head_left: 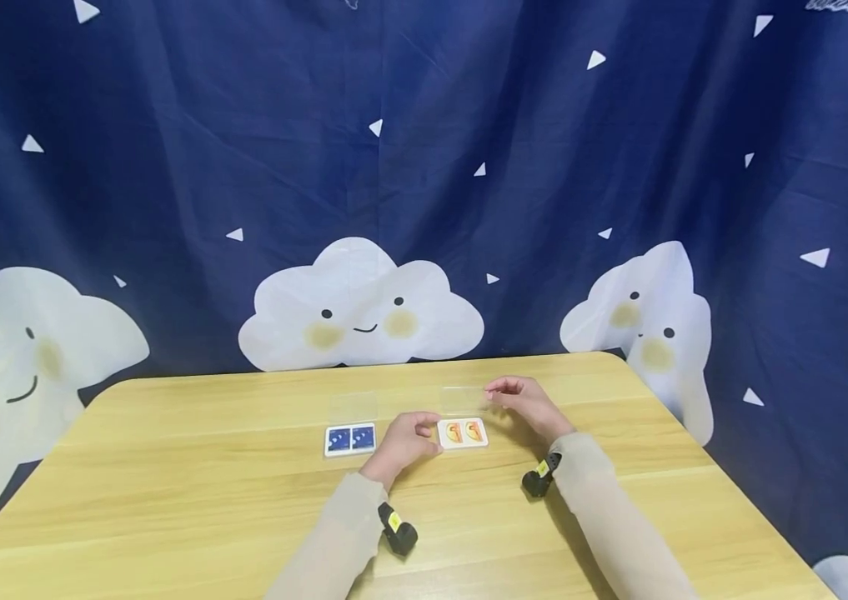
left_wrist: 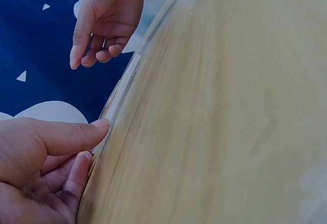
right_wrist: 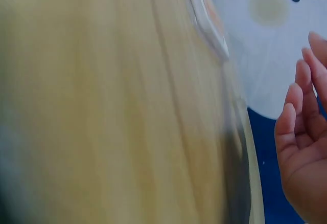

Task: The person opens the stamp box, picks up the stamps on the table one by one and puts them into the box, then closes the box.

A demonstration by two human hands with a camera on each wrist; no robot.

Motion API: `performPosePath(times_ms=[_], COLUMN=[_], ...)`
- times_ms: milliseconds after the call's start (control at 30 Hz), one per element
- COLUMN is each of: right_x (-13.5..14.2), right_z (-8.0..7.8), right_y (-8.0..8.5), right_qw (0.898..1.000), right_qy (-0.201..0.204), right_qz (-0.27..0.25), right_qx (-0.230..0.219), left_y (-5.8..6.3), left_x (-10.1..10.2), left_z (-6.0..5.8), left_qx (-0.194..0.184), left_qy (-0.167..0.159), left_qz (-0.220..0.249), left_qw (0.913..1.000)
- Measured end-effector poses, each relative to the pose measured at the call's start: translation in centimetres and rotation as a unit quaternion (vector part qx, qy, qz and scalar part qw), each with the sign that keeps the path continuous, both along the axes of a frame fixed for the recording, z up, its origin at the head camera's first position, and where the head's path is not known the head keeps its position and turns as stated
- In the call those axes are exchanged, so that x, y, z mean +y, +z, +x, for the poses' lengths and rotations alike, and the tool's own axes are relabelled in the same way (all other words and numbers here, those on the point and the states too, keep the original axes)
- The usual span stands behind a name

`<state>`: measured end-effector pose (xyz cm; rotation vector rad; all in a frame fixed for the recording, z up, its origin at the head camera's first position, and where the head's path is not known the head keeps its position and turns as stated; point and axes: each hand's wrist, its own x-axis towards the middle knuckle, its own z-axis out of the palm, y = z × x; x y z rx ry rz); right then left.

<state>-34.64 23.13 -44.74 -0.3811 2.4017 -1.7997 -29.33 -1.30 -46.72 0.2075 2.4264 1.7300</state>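
My left hand (head_left: 406,443) holds the left end of a small, flat plastic case (head_left: 463,444); its thumb is by the near corner and a fingertip by the far one. Two orange pictures on white show in the case. A clear lid (head_left: 464,401) lies back behind it. My right hand (head_left: 527,404) hovers by the lid's right edge, fingers loosely bent, with nothing visible in its grasp. In the left wrist view, the left thumb (left_wrist: 76,136) lies at the case's end (left_wrist: 120,93). To the left sits a second case (head_left: 350,452) with two dark blue pictures.
Another clear lid (head_left: 353,407) lies behind the blue case. The cases stand toward the far side of a light wooden table (head_left: 191,492). Behind the table hangs a dark blue curtain (head_left: 303,167) with white clouds and triangles.
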Motion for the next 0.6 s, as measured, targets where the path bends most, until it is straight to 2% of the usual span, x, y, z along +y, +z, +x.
performPosePath(times_ms=[133,433,600], right_x=[0.3,-0.2,-0.1], right_z=[-0.6,-1.7,-2.3], right_y=[-0.2,-0.5,-0.7], right_qw=[1.0,1.0,1.0], right_qy=[0.011,-0.004,0.014], right_qz=[0.008,0.021,0.025], right_qx=[0.003,0.004,-0.003], left_y=[-0.1,0.0,0.2], left_x=[0.0,-0.1,-0.1], left_z=[0.0,0.1,0.2], left_qx=[-0.002,-0.007,-0.006], left_qy=[-0.001,0.004,0.002], left_qz=[0.001,0.002,0.001], left_qw=[1.0,1.0,1.0])
